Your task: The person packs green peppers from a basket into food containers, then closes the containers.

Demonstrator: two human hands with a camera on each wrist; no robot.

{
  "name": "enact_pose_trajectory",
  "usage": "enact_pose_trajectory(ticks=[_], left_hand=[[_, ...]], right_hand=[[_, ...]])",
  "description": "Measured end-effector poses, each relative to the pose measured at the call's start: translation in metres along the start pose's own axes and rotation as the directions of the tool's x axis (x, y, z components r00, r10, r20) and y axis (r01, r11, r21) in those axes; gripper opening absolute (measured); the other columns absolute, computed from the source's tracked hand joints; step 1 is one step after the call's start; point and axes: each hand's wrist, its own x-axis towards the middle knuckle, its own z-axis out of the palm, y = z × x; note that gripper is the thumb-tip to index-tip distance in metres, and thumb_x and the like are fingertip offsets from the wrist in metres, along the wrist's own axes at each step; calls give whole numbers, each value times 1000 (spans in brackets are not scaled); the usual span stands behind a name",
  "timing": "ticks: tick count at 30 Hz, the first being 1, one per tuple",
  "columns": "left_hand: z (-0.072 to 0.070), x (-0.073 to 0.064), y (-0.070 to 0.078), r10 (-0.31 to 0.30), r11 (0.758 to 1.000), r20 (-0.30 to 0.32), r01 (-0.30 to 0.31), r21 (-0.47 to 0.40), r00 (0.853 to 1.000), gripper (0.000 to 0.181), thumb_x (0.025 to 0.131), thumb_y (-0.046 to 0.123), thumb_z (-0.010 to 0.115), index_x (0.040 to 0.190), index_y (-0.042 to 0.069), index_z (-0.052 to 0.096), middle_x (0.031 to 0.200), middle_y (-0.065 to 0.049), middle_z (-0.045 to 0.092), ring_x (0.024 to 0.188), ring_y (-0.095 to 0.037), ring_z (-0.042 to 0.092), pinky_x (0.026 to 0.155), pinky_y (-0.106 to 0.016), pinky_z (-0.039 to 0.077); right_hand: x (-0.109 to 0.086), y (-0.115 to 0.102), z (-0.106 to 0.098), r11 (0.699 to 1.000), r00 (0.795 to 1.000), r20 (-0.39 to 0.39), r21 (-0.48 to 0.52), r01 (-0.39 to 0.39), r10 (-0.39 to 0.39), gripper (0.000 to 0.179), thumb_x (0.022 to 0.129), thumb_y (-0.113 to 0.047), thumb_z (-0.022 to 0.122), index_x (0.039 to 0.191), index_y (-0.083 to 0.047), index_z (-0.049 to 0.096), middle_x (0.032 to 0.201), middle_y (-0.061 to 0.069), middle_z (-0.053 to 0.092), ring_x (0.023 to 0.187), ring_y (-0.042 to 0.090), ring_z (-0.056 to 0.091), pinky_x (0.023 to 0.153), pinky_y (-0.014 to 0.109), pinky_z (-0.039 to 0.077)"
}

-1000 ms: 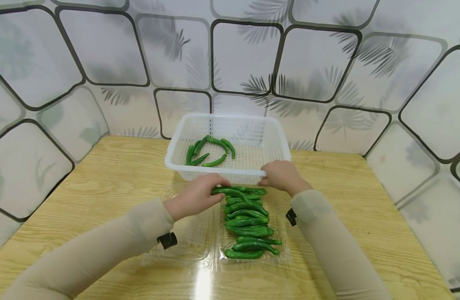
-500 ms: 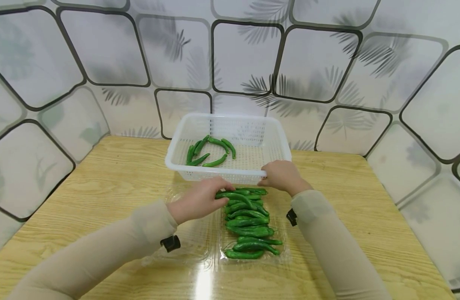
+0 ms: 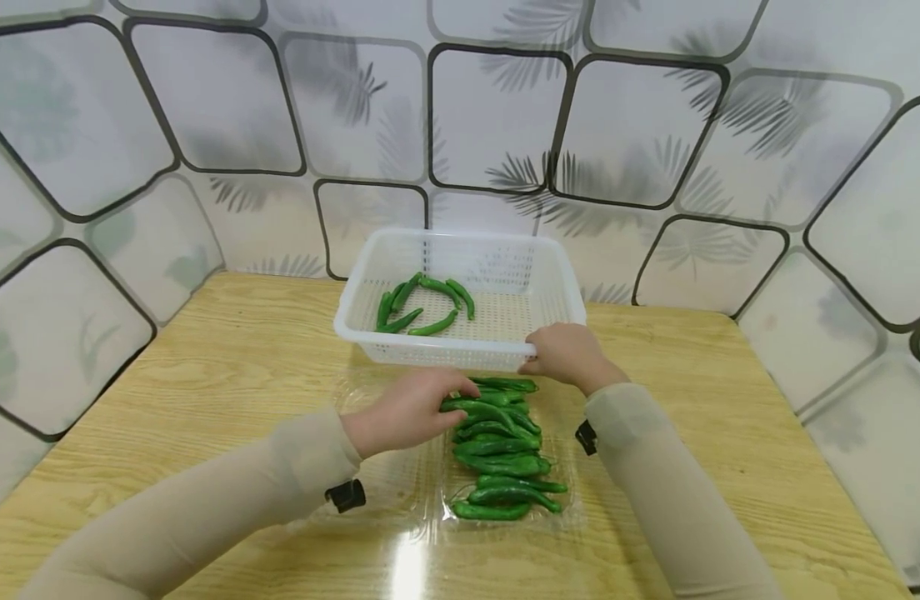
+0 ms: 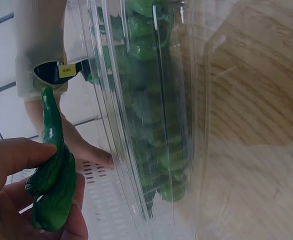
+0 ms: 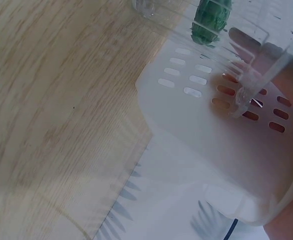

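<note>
I see the left hand [image 3: 407,412] pinching peppers [image 4: 61,172] near the tray's [image 3: 460,483] far edge. The right hand [image 3: 568,357] clasps the basket's [image 3: 460,343] near rim.

One wooden table [image 3: 730,433] carries one white basket [image 3: 430,341], which stands by the far edge between the table's two far corners. Seven green peppers [image 3: 433,323] can be made out in it, mostly towards its left edge. One clear plastic container [image 3: 391,487], in two halves, lies just off the basket's near edge. Its right half holds stacked peppers [image 3: 502,465] too overlapped for an exact count: three sit along that half's near edge, at least five beyond. Two held peppers [image 4: 59,170] show in one left hand [image 3: 411,410]; there is one right hand [image 3: 568,354], plus two sleeves [image 3: 205,492] and two black wrist devices [image 3: 346,495]
</note>
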Motion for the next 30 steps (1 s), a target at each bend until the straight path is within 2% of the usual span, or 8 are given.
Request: enact_pose_trajectory(ticks=[10, 19, 27, 30], left_hand=[[8, 0, 9, 9, 997, 102, -17, 70, 995, 27, 90, 16, 63, 116, 11, 62, 111, -2, 63, 100, -17, 59, 81, -32, 48], [15, 3, 18, 58, 997, 148, -66, 50, 987, 21, 90, 13, 63, 110, 13, 59, 107, -1, 62, 97, -14, 60, 79, -26, 47], [22, 6, 21, 92, 990, 169, -108, 90, 981, 18, 88, 13, 65, 104, 13, 59, 102, 0, 62, 88, -11, 59, 74, -25, 48], [24, 7, 23, 86, 988, 179, -107, 110, 980, 16, 88, 13, 65, 103, 13, 59, 99, 2, 62, 84, -9, 58, 71, -24, 47]], right_hand=[[-1, 1, 2, 1000, 1000, -21, 7, 12, -12, 31, 81, -46, 68, 70, -20, 56, 65, -7, 56, 56, 13, 52, 52, 33, 41], [-1, 2, 2, 1000, 999, -33, 20, 15, -14, 31, 81, -45, 69, 69, -19, 56, 63, -7, 55, 55, 12, 51, 51, 32, 39], [0, 3, 3, 1000, 999, -35, 18, 26, -25, 31, 81, -44, 69, 68, -20, 56, 63, -7, 55, 54, 11, 50, 50, 31, 39], [0, 2, 3, 1000, 999, -28, 21, 22, -22, 30, 81, -44, 69, 69, -20, 56, 63, -7, 55, 54, 12, 51, 50, 31, 39]])
